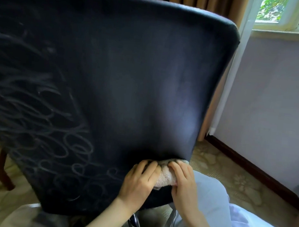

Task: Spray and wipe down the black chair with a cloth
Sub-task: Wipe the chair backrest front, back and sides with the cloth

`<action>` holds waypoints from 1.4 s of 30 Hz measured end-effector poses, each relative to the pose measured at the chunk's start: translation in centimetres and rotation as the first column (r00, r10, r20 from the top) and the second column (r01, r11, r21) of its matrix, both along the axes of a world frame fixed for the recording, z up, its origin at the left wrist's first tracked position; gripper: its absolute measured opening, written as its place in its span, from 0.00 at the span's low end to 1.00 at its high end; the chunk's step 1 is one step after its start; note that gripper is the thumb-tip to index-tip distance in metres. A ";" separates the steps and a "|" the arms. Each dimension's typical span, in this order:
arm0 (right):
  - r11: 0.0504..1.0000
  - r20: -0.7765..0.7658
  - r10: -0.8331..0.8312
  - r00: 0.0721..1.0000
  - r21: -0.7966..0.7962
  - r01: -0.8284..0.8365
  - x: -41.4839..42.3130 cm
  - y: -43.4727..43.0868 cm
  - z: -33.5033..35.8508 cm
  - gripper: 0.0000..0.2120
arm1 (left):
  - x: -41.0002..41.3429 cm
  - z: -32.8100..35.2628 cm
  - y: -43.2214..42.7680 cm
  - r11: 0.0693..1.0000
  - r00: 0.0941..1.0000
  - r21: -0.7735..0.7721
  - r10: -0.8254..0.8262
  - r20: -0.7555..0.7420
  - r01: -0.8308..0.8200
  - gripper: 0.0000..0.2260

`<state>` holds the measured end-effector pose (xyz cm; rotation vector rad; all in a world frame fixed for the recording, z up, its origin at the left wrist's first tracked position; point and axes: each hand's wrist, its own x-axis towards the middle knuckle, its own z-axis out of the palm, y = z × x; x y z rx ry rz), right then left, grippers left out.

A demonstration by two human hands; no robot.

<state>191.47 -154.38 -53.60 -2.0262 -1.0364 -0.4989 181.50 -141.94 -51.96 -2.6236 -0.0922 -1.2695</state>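
Both hands on the beige cloth [165, 176] at the lower right corner of the black chair back [121, 76]: left hand [140, 180] and right hand [183, 184] curl round it, pressing it against the fabric.

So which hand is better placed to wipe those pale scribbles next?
Probably the left hand: both hands hold the cloth, but the left sits nearer the scribbles on the chair; the right hand is farther away.
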 end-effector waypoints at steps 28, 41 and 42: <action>0.997 0.112 0.032 0.993 0.068 -0.040 -6.6 5.6 2.9 0.25 | -7.1 3.0 5.5 0.998 0.992 -0.005 0.068 0.110 -0.068 0.15; 0.987 0.174 0.049 0.984 0.145 -0.075 -5.6 0.5 8.5 0.28 | -6.8 9.3 0.6 0.998 0.993 -0.054 0.017 0.119 -0.011 0.13; 0.979 0.213 0.027 0.977 0.190 -0.068 -5.0 -0.2 11.3 0.27 | -6.3 12.1 -0.3 0.999 0.985 -0.034 0.013 0.174 -0.007 0.13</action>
